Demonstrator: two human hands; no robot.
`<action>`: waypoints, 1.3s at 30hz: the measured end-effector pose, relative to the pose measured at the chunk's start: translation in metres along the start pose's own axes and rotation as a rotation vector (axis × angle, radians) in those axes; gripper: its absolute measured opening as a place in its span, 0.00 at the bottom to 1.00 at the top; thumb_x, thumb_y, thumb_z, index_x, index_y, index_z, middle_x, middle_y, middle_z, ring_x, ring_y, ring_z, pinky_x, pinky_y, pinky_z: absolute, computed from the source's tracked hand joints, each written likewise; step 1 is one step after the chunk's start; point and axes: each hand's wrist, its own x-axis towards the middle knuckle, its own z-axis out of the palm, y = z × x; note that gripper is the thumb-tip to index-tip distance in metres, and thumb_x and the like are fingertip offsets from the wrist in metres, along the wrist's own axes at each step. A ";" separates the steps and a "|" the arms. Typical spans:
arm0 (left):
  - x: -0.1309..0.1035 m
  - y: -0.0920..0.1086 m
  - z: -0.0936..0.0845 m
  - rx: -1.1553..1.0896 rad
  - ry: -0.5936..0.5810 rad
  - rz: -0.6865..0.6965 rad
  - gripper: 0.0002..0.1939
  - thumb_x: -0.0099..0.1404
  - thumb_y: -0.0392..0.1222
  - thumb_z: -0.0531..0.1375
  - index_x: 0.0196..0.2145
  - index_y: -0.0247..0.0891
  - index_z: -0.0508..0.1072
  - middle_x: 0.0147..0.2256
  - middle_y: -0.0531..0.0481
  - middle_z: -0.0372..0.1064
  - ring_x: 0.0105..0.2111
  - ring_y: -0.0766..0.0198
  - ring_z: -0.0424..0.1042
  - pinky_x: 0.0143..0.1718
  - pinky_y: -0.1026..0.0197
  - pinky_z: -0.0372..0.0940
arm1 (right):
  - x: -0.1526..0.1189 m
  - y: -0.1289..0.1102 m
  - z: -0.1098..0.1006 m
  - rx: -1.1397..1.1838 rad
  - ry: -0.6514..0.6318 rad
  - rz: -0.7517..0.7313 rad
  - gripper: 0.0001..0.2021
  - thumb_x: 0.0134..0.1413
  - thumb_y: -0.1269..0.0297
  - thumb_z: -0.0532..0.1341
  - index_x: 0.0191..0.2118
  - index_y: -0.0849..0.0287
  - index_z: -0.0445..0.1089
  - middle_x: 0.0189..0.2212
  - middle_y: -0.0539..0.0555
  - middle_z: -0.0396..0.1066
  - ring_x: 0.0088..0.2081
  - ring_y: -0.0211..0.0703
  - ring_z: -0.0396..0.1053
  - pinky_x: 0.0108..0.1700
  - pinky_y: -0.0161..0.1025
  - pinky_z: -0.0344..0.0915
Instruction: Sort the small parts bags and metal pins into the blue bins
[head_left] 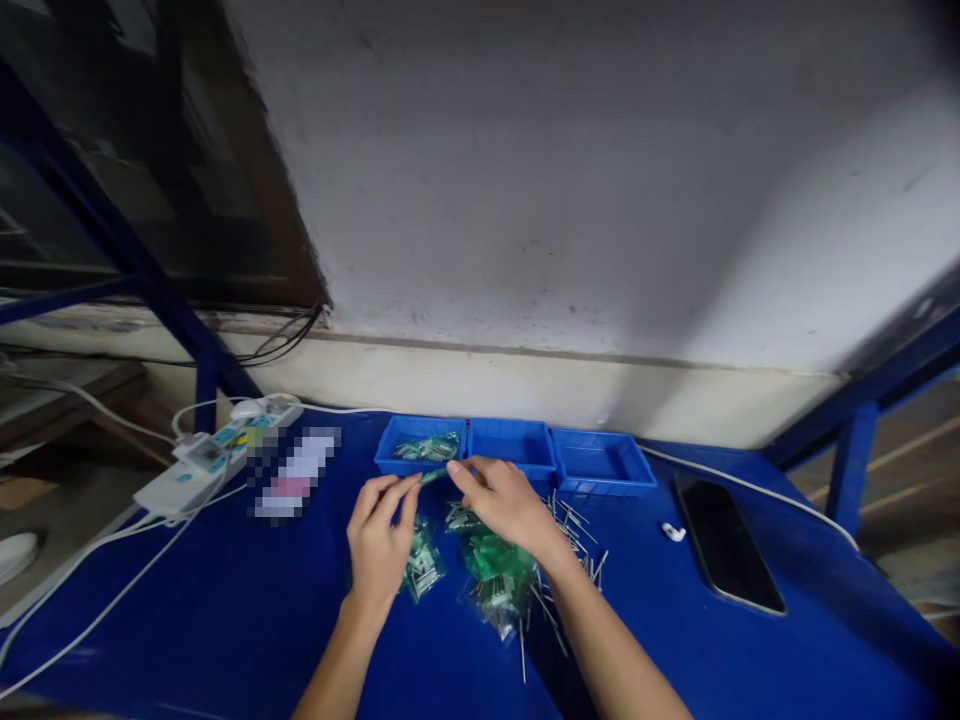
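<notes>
Between my two hands, a small green plastic bag (433, 476) is stretched just in front of the left blue bin. My left hand (380, 535) pinches its left end, and my right hand (504, 497) pinches its right end. Below my hands lie more green bags with metal pieces: one (424, 562) beside my left hand, and a pile (495, 570) under my right wrist. Loose thin metal rods (551, 610) are scattered around my right forearm, which partly hides them. The left blue bin (384, 462) holds several filled green bags.
Two more blue bins, a middle one (512, 445) and a right one (604, 462), stand along the wall. A white earbud (673, 532) and a black phone (727, 545) lie at the right. At the left is a power strip (169, 488) with white cables.
</notes>
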 end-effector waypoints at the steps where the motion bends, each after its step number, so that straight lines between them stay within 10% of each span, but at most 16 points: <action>1: 0.001 0.007 -0.002 -0.061 0.036 0.025 0.09 0.64 0.38 0.56 0.39 0.40 0.75 0.34 0.48 0.68 0.35 0.64 0.70 0.38 0.62 0.65 | 0.002 0.002 0.003 0.098 -0.027 0.017 0.19 0.57 0.50 0.52 0.34 0.58 0.73 0.19 0.51 0.70 0.22 0.41 0.69 0.25 0.37 0.61; 6: 0.006 0.038 -0.010 -0.272 -0.016 0.055 0.10 0.62 0.36 0.58 0.40 0.44 0.76 0.36 0.49 0.69 0.36 0.64 0.71 0.40 0.62 0.66 | 0.002 0.000 0.002 0.517 0.032 0.033 0.14 0.55 0.57 0.55 0.40 0.61 0.69 0.23 0.50 0.71 0.24 0.37 0.69 0.23 0.33 0.61; 12: 0.019 0.042 -0.015 -0.731 -0.325 -0.499 0.21 0.67 0.52 0.48 0.43 0.36 0.73 0.36 0.44 0.73 0.37 0.60 0.71 0.33 0.61 0.66 | -0.014 -0.007 -0.011 0.057 0.263 -0.409 0.12 0.54 0.71 0.53 0.40 0.53 0.72 0.38 0.51 0.73 0.42 0.42 0.69 0.45 0.46 0.66; 17: 0.048 0.040 -0.022 -0.788 -0.104 -0.511 0.18 0.61 0.48 0.59 0.45 0.35 0.70 0.33 0.48 0.72 0.29 0.65 0.70 0.31 0.64 0.65 | -0.022 -0.016 -0.011 -0.217 0.296 -0.663 0.18 0.54 0.75 0.51 0.45 0.51 0.70 0.54 0.53 0.63 0.57 0.45 0.58 0.55 0.51 0.61; 20: 0.069 0.030 -0.032 -0.421 0.039 -0.274 0.15 0.63 0.47 0.56 0.45 0.39 0.71 0.40 0.46 0.72 0.38 0.61 0.70 0.41 0.59 0.65 | -0.027 -0.023 -0.015 -0.214 0.430 -0.611 0.14 0.56 0.72 0.53 0.44 0.53 0.69 0.54 0.55 0.62 0.55 0.46 0.60 0.52 0.51 0.63; 24: 0.055 0.003 -0.040 0.072 -0.446 -0.032 0.20 0.60 0.51 0.57 0.49 0.45 0.70 0.51 0.44 0.66 0.52 0.50 0.62 0.49 0.49 0.59 | -0.046 -0.021 -0.012 -0.215 0.491 -0.432 0.10 0.58 0.68 0.54 0.43 0.55 0.70 0.47 0.57 0.65 0.49 0.47 0.64 0.49 0.48 0.64; 28: 0.002 -0.021 -0.035 0.321 -0.728 -0.257 0.22 0.64 0.52 0.49 0.50 0.39 0.69 0.48 0.39 0.68 0.49 0.45 0.63 0.44 0.44 0.60 | -0.080 0.002 0.007 -0.218 0.330 -0.254 0.09 0.59 0.65 0.53 0.42 0.54 0.70 0.39 0.56 0.69 0.44 0.47 0.66 0.45 0.45 0.65; 34: -0.020 -0.034 -0.011 0.124 -0.750 -0.443 0.11 0.59 0.46 0.56 0.38 0.42 0.71 0.38 0.47 0.72 0.43 0.50 0.67 0.42 0.46 0.60 | -0.122 0.021 0.031 -0.128 0.366 -0.045 0.10 0.59 0.61 0.53 0.39 0.54 0.71 0.36 0.55 0.72 0.41 0.47 0.69 0.41 0.42 0.66; 39: -0.012 -0.010 -0.016 -0.225 -0.406 -0.243 0.04 0.61 0.39 0.54 0.30 0.39 0.67 0.33 0.49 0.67 0.35 0.62 0.67 0.39 0.59 0.63 | -0.120 0.013 0.045 0.195 0.316 0.135 0.15 0.56 0.54 0.55 0.39 0.58 0.72 0.33 0.57 0.73 0.35 0.46 0.70 0.37 0.41 0.66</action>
